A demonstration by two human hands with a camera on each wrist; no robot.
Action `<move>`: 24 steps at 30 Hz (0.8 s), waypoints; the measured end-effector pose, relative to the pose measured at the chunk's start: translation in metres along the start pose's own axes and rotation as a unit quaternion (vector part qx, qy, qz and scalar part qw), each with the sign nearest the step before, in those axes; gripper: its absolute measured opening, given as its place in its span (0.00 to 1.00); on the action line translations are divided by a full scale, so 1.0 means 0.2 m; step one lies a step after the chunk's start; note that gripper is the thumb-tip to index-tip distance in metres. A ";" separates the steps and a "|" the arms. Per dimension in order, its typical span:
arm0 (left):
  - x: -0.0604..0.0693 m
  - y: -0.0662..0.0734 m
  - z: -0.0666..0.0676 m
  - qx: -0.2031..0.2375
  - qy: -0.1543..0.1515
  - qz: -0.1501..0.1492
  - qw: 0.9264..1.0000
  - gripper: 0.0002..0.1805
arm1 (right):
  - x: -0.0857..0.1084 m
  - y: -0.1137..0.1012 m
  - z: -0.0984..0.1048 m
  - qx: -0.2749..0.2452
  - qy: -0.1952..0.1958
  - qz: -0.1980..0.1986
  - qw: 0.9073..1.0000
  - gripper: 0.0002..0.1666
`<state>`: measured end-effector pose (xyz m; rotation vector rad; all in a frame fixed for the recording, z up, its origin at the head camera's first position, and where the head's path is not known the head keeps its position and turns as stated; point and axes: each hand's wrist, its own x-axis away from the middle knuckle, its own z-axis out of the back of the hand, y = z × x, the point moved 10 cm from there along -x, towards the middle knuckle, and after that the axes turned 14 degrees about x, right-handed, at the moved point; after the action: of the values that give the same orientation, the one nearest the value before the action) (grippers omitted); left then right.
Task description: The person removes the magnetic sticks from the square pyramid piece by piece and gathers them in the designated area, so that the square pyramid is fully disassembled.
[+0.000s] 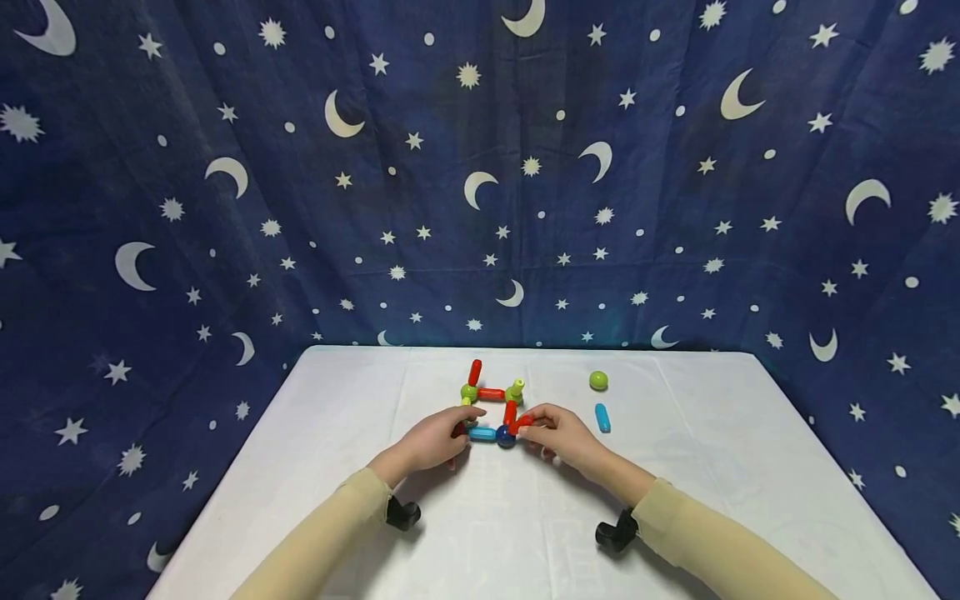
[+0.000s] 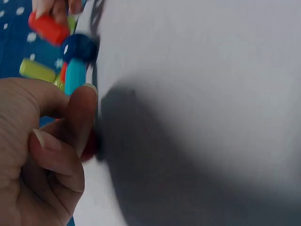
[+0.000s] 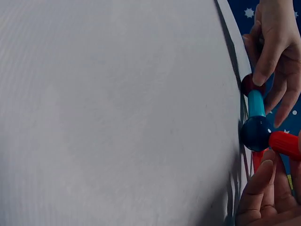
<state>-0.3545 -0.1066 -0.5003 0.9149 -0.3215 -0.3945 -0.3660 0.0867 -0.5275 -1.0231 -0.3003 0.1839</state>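
On the white table lies a square frame of toy rods and balls. My left hand (image 1: 429, 439) grips its near left corner, a dark red ball (image 3: 251, 85) that the fingers partly cover. From there a light blue rod (image 1: 482, 433) runs to a dark blue ball (image 1: 506, 437). My right hand (image 1: 567, 439) pinches a short red rod (image 1: 522, 423) whose end meets the dark blue ball; whether it is fully seated I cannot tell. Another red rod (image 1: 510, 412) leads back to a green ball (image 1: 513, 396). A second green ball (image 1: 468, 393) forms the far left corner.
A red rod (image 1: 476, 372) stands up from the far left ball, and a yellow-green rod (image 1: 518, 386) from the far right one. Right of the frame lie a loose green ball (image 1: 598, 381) and a loose blue rod (image 1: 602, 418). A starry curtain (image 1: 555, 208) hangs behind the table.
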 end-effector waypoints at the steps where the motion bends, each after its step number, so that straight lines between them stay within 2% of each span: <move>1: 0.00 0.01 -0.02 0.000 -0.003 0.002 1.000 0.27 | 0.00 0.01 0.00 -0.010 0.002 -0.005 1.000 0.18; 4: -0.02 0.03 -0.08 0.002 -0.006 0.005 1.000 0.28 | -0.01 0.02 0.00 -0.041 0.010 -0.014 0.999 0.18; 8: -0.05 0.05 -0.14 0.015 0.017 -0.005 1.000 0.27 | -0.01 0.05 -0.01 -0.103 0.013 -0.041 0.994 0.20; 14: -0.10 0.05 -0.17 0.089 0.057 -0.003 0.994 0.23 | -0.01 0.11 -0.01 -0.181 0.027 -0.093 0.979 0.22; 19: -0.12 0.06 -0.19 0.097 0.075 0.001 0.992 0.19 | -0.01 0.13 -0.03 -0.221 0.030 -0.118 0.968 0.24; 24: -0.12 0.07 -0.20 0.100 0.081 -0.003 0.992 0.17 | -0.02 0.15 -0.03 -0.240 0.040 -0.135 0.961 0.25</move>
<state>-0.3569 -0.0601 -0.5143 1.1379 -0.2111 -0.2938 -0.3681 0.0959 -0.5566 -1.4513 -0.4185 -0.1886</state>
